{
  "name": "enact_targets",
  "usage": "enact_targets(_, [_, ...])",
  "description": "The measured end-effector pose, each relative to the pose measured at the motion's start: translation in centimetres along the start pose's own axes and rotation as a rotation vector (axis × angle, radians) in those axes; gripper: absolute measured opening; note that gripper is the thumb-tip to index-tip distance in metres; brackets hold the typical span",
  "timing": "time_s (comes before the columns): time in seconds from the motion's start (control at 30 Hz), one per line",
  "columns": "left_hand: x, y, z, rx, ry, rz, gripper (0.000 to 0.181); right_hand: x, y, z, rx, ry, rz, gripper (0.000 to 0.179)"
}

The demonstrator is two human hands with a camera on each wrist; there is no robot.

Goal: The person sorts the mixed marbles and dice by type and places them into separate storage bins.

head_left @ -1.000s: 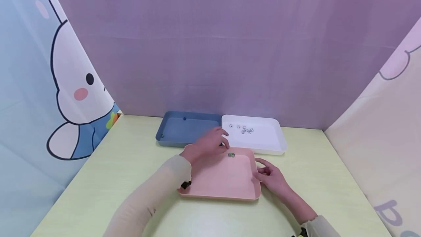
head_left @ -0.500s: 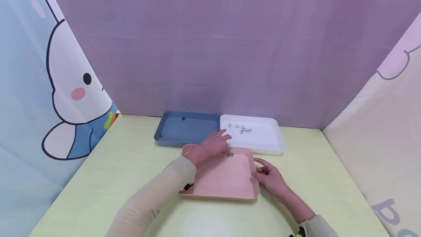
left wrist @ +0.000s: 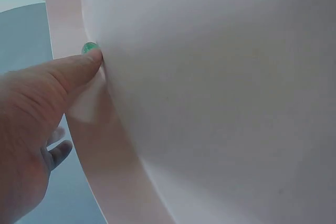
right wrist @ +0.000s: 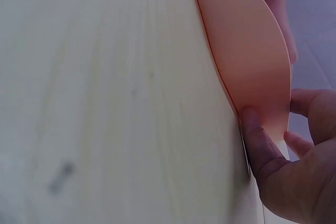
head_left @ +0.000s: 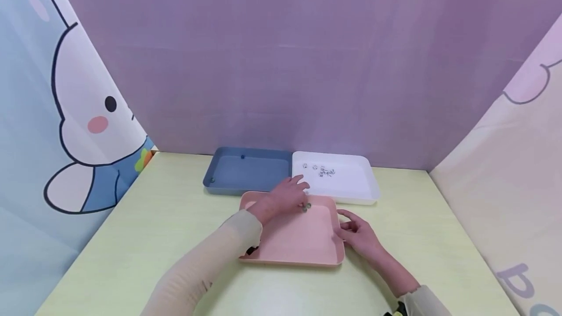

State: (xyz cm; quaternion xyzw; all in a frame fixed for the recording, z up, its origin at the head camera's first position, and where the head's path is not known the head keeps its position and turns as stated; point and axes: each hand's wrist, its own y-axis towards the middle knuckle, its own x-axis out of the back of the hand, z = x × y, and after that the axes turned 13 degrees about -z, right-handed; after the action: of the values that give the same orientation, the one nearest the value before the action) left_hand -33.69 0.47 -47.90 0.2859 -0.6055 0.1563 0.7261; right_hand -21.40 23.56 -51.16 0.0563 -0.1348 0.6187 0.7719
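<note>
A shallow pink tray [head_left: 303, 243] lies on the table, with two small round green marbles [head_left: 309, 205] near its far wall. My left hand [head_left: 285, 196] reaches over the tray's far left, its fingertips at the nearer marble. In the left wrist view, the left thumb [left wrist: 79, 72] presses on a green marble [left wrist: 90, 48] beside the tray wall; the other fingers are largely hidden. My right hand [head_left: 362, 239] holds the tray's right side. In the right wrist view, its thumb [right wrist: 254, 135] lies on the tray's outer wall [right wrist: 247, 40], with fingers at the rim.
Behind the pink tray stand a blue tray [head_left: 250, 174] on the left, holding a dark blue piece [head_left: 243, 157] and a green piece [head_left: 212, 180], and a white tray [head_left: 351, 189] with several small white-and-dark pieces [head_left: 326, 172]. A purple curtain [head_left: 281, 62] hangs behind the table [head_left: 184, 199].
My left hand has moved slightly right and down to the green marbles, and one marble has shifted a little nearer. My right hand stays at the pink tray's side.
</note>
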Motion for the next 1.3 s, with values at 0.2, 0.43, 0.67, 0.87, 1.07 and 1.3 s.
enact_targets(0.2, [0.0, 0.3, -0.3, 0.028, -0.062, 0.007, 0.012, 0.1, 0.2, 0.1, 0.003, -0.013, -0.004, 0.055])
enact_targets(0.43, [-0.6, 1.1, -0.8, 0.067, -0.073, 0.023, 0.024, 0.2, 0.4, 0.1, -0.004, 0.006, 0.007, 0.055])
enact_targets(0.67, [-0.9, 2.0, -1.6, 0.056, -0.053, -0.027, 0.016, 0.2, 0.9, -0.2, -0.002, 0.032, 0.026, 0.054])
enact_targets(0.87, [-0.6, 2.0, -2.1, 0.030, -0.033, -0.047, 0.009, 0.1, 1.0, -0.3, 0.006, 0.047, 0.034, 0.053])
enact_targets(1.07, [0.4, 1.6, -1.7, 0.091, -0.134, -0.028, 0.009, 0.2, 0.6, 0.0, 0.005, 0.027, 0.031, 0.055])
enact_targets(1.3, [0.5, 1.1, -0.3, 0.077, -0.188, -0.171, 0.013, 0.5, 0.2, 0.5, 0.013, -0.002, 0.016, 0.055])
